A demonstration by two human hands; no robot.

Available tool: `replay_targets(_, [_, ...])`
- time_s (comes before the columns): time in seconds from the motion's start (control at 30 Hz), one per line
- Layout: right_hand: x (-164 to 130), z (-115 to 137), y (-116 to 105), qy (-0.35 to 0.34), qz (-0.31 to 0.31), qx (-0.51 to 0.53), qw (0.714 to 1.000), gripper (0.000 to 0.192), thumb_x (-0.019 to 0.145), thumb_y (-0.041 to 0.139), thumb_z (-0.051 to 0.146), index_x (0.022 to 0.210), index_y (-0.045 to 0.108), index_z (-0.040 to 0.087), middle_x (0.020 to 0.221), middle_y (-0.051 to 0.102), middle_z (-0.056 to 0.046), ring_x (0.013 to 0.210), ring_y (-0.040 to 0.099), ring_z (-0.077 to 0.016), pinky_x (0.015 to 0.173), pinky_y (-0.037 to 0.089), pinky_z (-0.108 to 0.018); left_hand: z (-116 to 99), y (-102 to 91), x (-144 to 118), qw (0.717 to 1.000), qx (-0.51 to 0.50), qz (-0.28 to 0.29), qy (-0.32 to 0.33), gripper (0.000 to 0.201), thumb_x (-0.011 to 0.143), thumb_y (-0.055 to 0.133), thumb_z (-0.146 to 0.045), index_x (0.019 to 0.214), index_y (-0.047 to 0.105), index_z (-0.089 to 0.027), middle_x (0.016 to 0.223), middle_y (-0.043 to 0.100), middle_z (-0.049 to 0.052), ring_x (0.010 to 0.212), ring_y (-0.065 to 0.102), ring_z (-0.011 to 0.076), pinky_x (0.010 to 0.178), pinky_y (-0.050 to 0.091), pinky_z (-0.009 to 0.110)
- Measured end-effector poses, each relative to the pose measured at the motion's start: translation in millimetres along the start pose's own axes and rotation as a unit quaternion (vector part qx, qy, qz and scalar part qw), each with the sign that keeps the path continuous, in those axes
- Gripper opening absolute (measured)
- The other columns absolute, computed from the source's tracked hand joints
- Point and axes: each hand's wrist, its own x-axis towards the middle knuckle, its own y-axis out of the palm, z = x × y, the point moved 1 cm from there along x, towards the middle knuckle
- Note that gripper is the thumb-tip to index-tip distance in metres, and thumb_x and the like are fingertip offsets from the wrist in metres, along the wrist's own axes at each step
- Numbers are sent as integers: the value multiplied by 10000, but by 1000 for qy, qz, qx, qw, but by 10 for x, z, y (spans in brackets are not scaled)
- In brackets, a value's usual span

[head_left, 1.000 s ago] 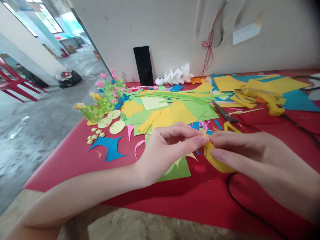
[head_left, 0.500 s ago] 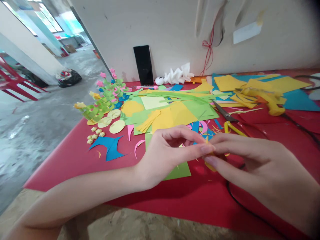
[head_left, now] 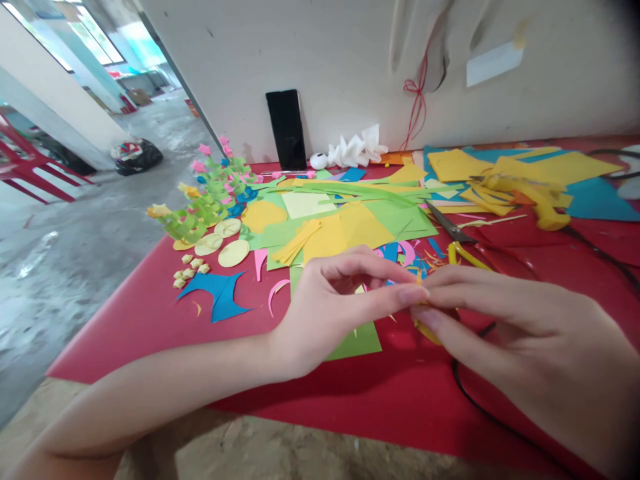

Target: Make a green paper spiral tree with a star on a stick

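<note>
Fingertips of my left hand and my right hand meet over the red table. Between them is a narrow yellow paper strip, mostly hidden by the fingers; one end pokes up above the fingertips and a curved part hangs below. Both hands are pinched closed on it. Behind my right hand lie scissors with yellow and red handles. Yellow paper strips and yellow sheets rest on green paper beyond my left hand. Small pale folded paper stars sit at the left.
Paper plants with star tops stand at the table's left edge, near pale paper discs and a blue paper offcut. A phone leans on the wall. A yellow glue gun with a black cord lies right.
Both hands stay together at nearly the same spot. The fingertips and the yellow strip have shifted very slightly, with the strip's lower part a little further right.
</note>
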Motion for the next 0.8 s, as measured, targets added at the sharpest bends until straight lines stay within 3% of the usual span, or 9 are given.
replay_targets(0.13, [-3,-48,-18,12,6,-4,1000,180,749,560,102,646,538,248,663,605,127,584,577,-18,555,454,-31,-9,-10,0,999,35,-3,26,89,709,700,-174,726,732,-255,718,631,-4,689,511,104,633,425,225])
replay_targets(0.47, [-9,-75,-47,17,-3,-29,999,183,730,538,129,578,545,231,607,608,106,506,553,-30,442,419,-64,-15,-3,4,996,83,2,43,166,710,695,-136,765,748,-284,711,575,-22,702,513,75,644,420,199])
replay_targets(0.8, [32,-165,-7,1,32,-62,998,172,805,535,220,686,657,244,749,696,67,653,652,-91,555,516,-118,40,-23,29,999,40,-5,-25,89,708,705,-170,729,734,-252,748,594,-38,735,521,57,702,421,181])
